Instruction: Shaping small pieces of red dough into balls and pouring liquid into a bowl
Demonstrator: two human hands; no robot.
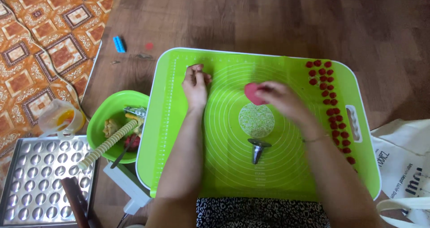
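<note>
A green mat point(233, 165) fills the frame's centre, lying on a white-rimmed tray point(358, 98). At lower left sits a dimpled metal mould point(45, 178), with a green bowl point(105, 120) of tools just above it. The left hand point(195, 87) rests on the mat at upper centre, fingers curled loosely, holding nothing. The right hand point(282, 100), blurred, pinches a flat red disc point(251, 93) just above the mat's middle. Small red balls point(331, 107) line the right edge. A metal cone point(257, 149) stands below centre.
</note>
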